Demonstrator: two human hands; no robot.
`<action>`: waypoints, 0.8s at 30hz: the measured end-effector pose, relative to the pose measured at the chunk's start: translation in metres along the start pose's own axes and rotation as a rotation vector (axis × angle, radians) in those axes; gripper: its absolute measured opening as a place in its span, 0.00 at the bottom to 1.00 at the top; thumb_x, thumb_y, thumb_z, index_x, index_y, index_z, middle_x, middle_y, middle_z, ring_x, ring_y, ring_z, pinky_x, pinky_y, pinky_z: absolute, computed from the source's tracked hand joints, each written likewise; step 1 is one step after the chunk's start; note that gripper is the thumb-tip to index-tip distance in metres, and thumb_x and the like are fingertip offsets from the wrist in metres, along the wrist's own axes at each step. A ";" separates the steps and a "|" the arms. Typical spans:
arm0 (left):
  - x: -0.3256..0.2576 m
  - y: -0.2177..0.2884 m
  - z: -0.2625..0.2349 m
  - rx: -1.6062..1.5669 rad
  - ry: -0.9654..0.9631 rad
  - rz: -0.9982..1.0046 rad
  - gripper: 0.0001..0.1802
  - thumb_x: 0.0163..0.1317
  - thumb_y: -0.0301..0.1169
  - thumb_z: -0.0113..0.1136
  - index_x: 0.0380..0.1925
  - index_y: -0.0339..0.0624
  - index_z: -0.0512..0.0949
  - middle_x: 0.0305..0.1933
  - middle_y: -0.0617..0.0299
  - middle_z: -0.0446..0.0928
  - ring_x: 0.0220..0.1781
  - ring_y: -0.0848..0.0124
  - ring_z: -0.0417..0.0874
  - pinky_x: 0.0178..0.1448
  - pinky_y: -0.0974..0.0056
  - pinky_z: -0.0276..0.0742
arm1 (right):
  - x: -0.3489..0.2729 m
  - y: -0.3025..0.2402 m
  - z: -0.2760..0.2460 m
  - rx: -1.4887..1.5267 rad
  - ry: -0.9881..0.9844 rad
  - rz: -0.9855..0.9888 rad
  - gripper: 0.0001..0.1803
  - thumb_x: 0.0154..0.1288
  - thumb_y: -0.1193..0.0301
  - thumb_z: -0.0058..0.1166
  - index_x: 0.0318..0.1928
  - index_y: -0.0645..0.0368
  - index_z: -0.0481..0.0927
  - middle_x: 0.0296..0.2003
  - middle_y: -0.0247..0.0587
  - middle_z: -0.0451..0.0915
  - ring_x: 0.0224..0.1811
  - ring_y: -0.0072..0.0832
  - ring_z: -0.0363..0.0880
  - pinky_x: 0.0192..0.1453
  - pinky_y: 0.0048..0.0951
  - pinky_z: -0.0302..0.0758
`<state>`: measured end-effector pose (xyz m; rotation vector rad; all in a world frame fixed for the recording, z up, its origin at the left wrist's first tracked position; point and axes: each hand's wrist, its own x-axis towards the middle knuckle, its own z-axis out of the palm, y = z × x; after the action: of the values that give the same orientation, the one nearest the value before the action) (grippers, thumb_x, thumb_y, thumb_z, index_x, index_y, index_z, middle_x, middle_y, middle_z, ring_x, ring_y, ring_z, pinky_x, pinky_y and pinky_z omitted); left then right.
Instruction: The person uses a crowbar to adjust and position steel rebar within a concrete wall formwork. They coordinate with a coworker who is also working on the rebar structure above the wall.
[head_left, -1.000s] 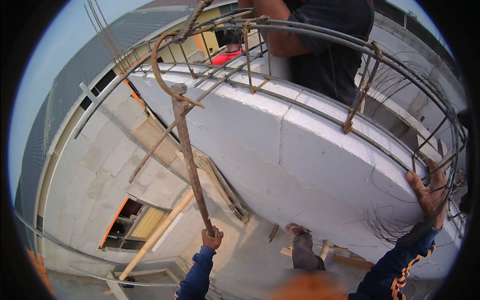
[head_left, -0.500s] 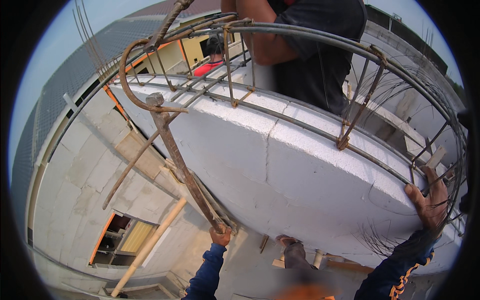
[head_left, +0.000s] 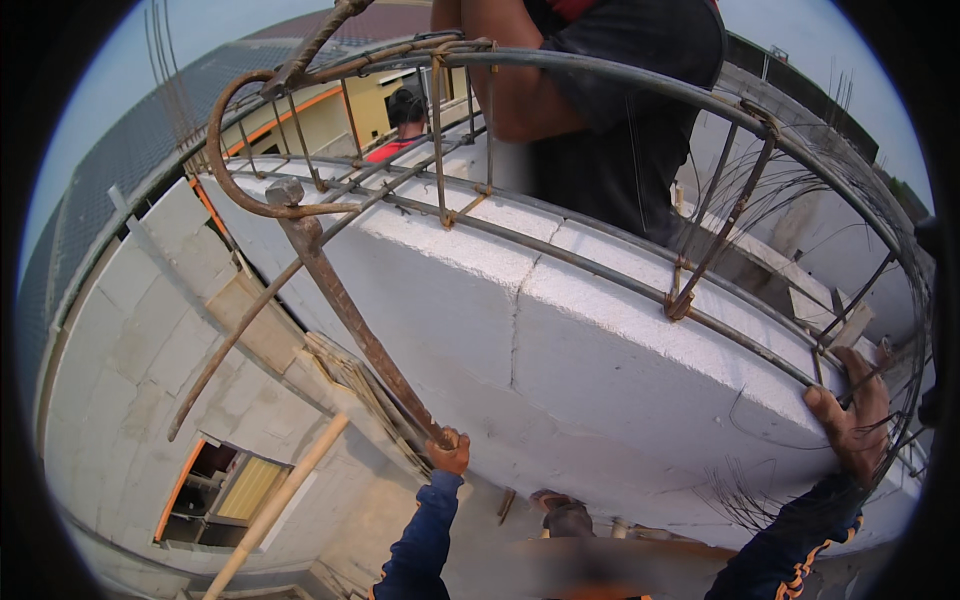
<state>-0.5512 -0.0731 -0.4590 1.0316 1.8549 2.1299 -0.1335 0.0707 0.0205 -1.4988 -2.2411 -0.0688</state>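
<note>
My left hand [head_left: 449, 452] is closed round the lower end of a long rusty steel bar [head_left: 350, 312]. Its blunt upper head meets the hooked, rusty rebar end [head_left: 222, 150] at the left of a rebar cage [head_left: 570, 262]. That cage lies along the top of a white block wall [head_left: 620, 370]. At the far right, my right hand [head_left: 858, 415] grips the cage's lower rod at the wall's top edge, thumb toward the wall face. Thin black tie wires [head_left: 900, 380] partly cover its fingers.
Beyond the cage stands a person in dark clothes [head_left: 620, 130]; another in red [head_left: 400, 125] is farther off. A bamboo pole [head_left: 285, 505] leans near a window opening [head_left: 225, 490] on the left. A bent rebar tail [head_left: 225, 355] juts down. My foot [head_left: 550, 500] shows below.
The view has shifted, so the wall and cage sit farther left. Against the wall, my left hand and the bar's lower end have swung right and slightly up. My right hand keeps its hold.
</note>
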 end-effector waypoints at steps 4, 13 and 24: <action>0.017 -0.005 0.034 -0.095 0.126 -0.085 0.19 0.53 0.23 0.63 0.16 0.45 0.60 0.17 0.71 0.61 0.22 0.77 0.61 0.28 0.67 0.61 | -0.001 0.002 0.002 -0.012 0.048 -0.028 0.50 0.46 0.33 0.60 0.51 0.70 0.76 0.43 0.62 0.80 0.48 0.51 0.79 0.55 0.44 0.72; 0.018 -0.017 0.023 -0.160 0.062 -0.126 0.19 0.50 0.24 0.65 0.16 0.46 0.62 0.18 0.73 0.61 0.21 0.78 0.61 0.27 0.68 0.62 | 0.001 0.003 0.001 -0.018 0.034 -0.048 0.49 0.47 0.35 0.62 0.51 0.71 0.75 0.44 0.61 0.79 0.48 0.52 0.79 0.54 0.44 0.73; -0.062 0.078 -0.073 0.222 0.079 -0.267 0.20 0.47 0.29 0.67 0.13 0.48 0.61 0.16 0.72 0.61 0.19 0.77 0.61 0.26 0.66 0.59 | -0.004 -0.009 0.010 -0.029 0.208 0.046 0.50 0.40 0.35 0.67 0.47 0.72 0.79 0.38 0.60 0.81 0.42 0.51 0.82 0.49 0.45 0.75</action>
<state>-0.5197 -0.1836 -0.4129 0.6951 2.1658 1.8709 -0.1434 0.0661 0.0114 -1.4849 -2.0479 -0.2338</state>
